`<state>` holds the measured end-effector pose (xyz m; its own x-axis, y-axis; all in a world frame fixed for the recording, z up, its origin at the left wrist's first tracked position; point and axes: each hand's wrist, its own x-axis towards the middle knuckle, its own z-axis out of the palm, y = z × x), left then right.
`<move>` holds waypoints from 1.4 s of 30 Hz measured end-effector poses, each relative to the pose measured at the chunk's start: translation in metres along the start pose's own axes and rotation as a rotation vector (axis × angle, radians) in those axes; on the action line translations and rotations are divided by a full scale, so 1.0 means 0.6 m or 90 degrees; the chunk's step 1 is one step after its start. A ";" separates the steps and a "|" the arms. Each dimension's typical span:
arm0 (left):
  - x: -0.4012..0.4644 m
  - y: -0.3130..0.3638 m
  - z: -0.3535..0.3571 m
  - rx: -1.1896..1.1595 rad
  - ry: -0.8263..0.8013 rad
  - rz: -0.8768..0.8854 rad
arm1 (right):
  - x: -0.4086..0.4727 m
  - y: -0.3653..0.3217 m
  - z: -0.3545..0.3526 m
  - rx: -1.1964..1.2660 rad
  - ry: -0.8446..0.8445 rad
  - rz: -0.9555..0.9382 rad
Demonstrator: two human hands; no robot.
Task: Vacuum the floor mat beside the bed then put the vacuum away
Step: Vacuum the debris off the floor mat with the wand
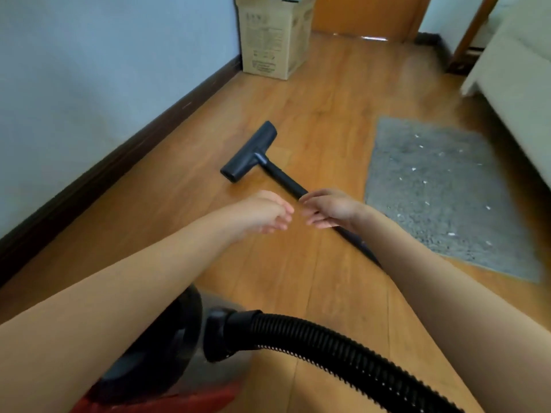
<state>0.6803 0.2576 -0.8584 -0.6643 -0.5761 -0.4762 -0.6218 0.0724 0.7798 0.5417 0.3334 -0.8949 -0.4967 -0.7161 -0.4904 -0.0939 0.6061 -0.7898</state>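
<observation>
Both of your hands are extended forward over the floor, close together but not touching. Your left hand (268,214) hangs with fingers loosely curled and holds nothing. Your right hand (328,208) is also relaxed, fingers slightly bent, positioned directly above the vacuum wand (283,178); whether the fingertips touch the wand cannot be determined, and no grip around it is visible.

The wand is a black rigid tube lying flat on the wooden floor (313,99), running diagonally from beneath your right forearm up and left to the floor nozzle (249,153). The nozzle is a dark T-shaped head resting on the bare floor, well apart from the wall.

The floor mat (441,198) lies to the right of the wand. It is grey, rectangular and flecked with small white bits of debris. Its right edge sits beside the bed (515,84), which shows as a pale block along the right of the view.

Below your arms, the vacuum body (167,353) stands on the floor, dark with a red lower part. The ribbed black hose (343,350) plugs into it and curves off to the lower right.

A cardboard box (272,37) stands against the wall (89,84) at the far end.
</observation>
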 end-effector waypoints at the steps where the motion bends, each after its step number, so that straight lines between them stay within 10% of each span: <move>1: 0.013 0.006 0.025 0.011 -0.025 -0.005 | -0.001 0.028 -0.026 0.007 0.017 0.026; 18: 0.129 -0.003 0.189 -0.052 -0.122 -0.058 | 0.014 0.332 -0.118 -0.546 0.132 0.176; 42: 0.119 -0.070 0.162 -0.136 -0.122 -0.352 | -0.010 0.269 -0.119 -0.700 0.145 0.142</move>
<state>0.6188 0.2927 -0.9647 -0.3422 -0.3234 -0.8822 -0.8118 -0.3709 0.4509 0.4681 0.4605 -0.9933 -0.7313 -0.5436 -0.4119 -0.6322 0.7670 0.1101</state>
